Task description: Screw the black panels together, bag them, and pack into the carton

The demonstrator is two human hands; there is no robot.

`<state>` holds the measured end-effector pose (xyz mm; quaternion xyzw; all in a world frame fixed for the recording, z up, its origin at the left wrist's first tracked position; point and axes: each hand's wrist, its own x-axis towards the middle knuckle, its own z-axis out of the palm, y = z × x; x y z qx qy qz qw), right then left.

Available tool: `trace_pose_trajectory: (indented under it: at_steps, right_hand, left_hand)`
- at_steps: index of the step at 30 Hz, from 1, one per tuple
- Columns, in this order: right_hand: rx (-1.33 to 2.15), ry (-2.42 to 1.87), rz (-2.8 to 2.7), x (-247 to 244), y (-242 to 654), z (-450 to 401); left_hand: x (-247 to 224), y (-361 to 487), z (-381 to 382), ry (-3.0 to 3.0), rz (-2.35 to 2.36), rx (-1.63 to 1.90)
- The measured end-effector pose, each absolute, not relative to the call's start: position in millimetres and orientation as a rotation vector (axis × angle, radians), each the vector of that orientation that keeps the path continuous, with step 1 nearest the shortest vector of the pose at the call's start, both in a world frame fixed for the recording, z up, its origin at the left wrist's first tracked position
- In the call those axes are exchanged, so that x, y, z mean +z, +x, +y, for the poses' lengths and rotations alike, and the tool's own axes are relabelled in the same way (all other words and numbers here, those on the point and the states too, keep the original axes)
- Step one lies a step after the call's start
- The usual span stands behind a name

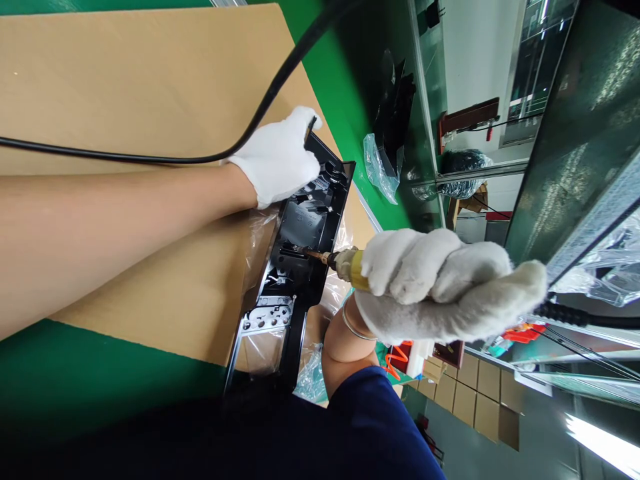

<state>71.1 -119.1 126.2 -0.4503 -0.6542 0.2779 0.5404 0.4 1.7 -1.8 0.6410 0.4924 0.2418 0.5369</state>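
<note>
Mostly black, the frame (pixel 306 279) carries a perforated silvery bracket (pixel 267 318).

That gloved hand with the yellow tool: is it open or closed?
Closed: the right hand has its fingers curled around the yellow tool, whose bit points at the black panel.

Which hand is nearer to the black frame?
Left: the left hand holds one end of the black frame; the right hand is off it, gripping the driver.
</note>
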Motion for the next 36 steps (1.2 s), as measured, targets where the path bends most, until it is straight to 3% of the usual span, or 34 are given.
trace_pose_trajectory:
  at_steps: [36]
  right_hand:
    - [0.7, -1.153, -1.675, 133.8, 77.3, -122.7]
  left_hand:
    - [2.4, 0.7, 3.0, 1.499, 1.169, 0.567]
